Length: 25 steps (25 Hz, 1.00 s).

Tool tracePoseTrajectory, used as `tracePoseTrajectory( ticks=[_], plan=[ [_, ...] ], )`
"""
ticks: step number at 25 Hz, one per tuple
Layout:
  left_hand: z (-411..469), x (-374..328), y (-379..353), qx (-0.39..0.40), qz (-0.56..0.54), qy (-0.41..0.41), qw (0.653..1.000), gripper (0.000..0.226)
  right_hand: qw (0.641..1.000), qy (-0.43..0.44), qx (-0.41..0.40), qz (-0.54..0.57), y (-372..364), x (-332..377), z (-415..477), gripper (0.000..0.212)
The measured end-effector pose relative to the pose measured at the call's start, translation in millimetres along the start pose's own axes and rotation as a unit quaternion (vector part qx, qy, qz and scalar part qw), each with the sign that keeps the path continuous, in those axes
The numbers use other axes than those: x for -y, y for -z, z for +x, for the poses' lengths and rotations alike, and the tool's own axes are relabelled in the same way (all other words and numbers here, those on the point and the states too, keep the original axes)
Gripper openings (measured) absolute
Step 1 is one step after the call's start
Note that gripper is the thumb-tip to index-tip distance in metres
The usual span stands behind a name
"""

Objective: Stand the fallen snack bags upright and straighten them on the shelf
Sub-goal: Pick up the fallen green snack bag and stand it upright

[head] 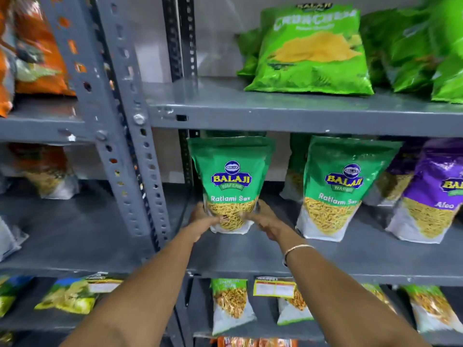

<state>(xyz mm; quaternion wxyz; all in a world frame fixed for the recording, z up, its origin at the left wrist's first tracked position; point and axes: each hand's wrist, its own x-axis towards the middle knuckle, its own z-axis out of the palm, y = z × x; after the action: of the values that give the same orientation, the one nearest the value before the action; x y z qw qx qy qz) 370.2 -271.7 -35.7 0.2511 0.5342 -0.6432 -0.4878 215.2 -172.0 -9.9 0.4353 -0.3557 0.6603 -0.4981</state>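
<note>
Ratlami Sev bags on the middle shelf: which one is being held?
The left Ratlami Sev bag, beside the upright post; both hands grip its lower corners. The right Ratlami Sev bag stands untouched.

Grey slotted steel racking (130, 136) (bolted), pale wall (150, 58)

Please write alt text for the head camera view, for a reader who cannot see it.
Both hands, left hand and right hand, grip the bottom of an upright green Ratlami Sev bag on a grey metal shelf. A second Ratlami Sev bag and a purple bag stand to its right.

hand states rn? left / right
Left hand: closed on the Ratlami Sev bag, lower left side.
Right hand: closed on the same bag, lower right side.
</note>
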Motion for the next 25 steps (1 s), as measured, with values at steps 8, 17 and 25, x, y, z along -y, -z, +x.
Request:
tracePoseTrajectory(
  ticks=[8,17,25],
  plan=[
    [-59,4,11,0.039,0.018,0.000,0.999,0.060,0.988,0.030,-0.107,-0.103,-3,-12,-56,0.059],
    [-97,7,20,0.029,0.074,-0.006,0.997,0.065,0.983,0.056,-0.102,-0.145,-4,-16,-89,0.060],
    [-99,-7,28,0.128,0.123,0.020,0.984,0.066,0.983,0.041,-0.061,-0.168,3,-20,-84,0.065]
  ],
)
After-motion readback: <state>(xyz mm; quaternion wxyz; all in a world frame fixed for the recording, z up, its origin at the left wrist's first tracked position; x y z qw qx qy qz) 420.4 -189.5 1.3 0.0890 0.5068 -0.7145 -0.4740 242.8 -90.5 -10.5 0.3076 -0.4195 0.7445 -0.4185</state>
